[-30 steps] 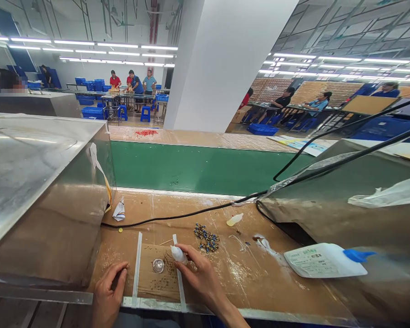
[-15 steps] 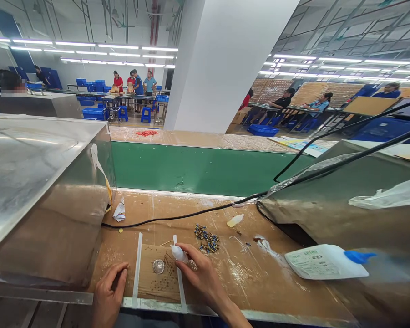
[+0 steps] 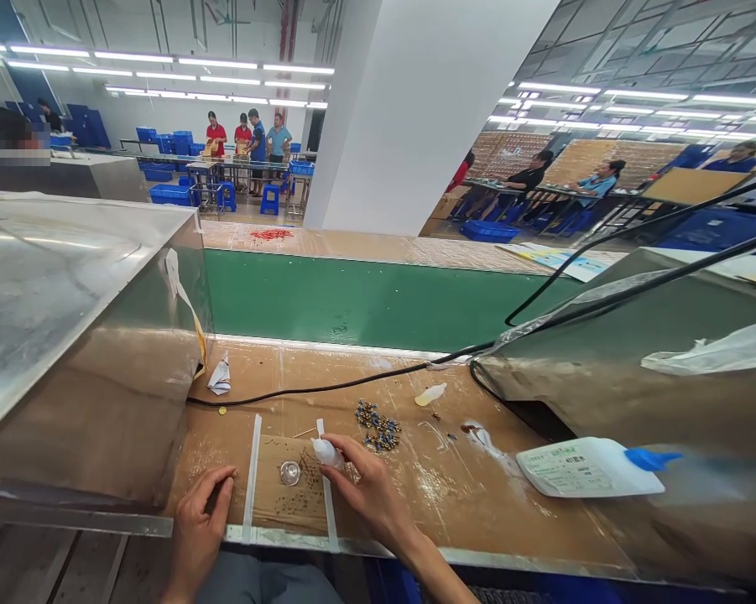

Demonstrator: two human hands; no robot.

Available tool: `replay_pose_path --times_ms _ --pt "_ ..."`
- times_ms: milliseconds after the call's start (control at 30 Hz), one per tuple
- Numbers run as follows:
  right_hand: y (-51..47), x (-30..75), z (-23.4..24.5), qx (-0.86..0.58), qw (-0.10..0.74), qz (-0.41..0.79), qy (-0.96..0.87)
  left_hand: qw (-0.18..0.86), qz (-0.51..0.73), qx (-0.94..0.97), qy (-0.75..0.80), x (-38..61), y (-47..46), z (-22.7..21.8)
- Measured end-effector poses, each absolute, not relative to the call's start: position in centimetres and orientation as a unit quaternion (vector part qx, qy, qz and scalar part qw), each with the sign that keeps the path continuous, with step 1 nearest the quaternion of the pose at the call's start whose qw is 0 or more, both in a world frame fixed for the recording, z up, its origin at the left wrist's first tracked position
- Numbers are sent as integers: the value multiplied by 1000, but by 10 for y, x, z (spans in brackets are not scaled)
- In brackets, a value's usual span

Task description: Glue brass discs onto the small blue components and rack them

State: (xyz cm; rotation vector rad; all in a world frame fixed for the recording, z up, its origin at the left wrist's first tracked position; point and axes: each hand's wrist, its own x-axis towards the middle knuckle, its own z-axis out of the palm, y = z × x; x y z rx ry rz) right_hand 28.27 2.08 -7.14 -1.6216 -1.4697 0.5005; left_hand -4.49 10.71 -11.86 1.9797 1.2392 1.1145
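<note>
Small white plastic bottle [image 3: 327, 454] is pinched between the thumb and fingers of the right hand [image 3: 372, 495], beside a round clear dish [image 3: 289, 473] on brown cardboard [image 3: 268, 505]; across from it, the left hand [image 3: 200, 513] curls loosely, whether around anything impossible to tell

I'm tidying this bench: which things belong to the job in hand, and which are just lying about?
Likely the job's:
- bottle in right hand
- clear dish
- small parts

Seemingly just lying about:
- crumpled paper
- yellow disc
</note>
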Motion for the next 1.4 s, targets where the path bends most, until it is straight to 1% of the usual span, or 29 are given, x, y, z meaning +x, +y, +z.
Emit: replay_pose_path --times_ms 233,500,600,733,867,1067,1233,1400 --pt "18 287 -68 -650 421 187 -605 295 409 728 464 -44 106 -113" --pt "20 284 -76 -622 411 139 -652 226 438 754 434 -39 107 -99" --pt "15 288 -76 -618 373 107 -683 253 421 752 440 -40 104 -97" --pt "8 296 -70 -611 298 74 -730 306 398 737 453 -43 101 -106" --pt "6 304 -59 -595 239 36 -767 324 402 727 454 -42 99 -108" --pt "10 304 -42 -569 177 -23 -803 324 411 730 439 -39 96 -104" --pt "13 302 -30 -544 143 -87 -822 329 416 726 438 -39 95 -104" --pt "14 301 -23 -537 109 -107 -829 329 419 727 433 -37 94 -103"
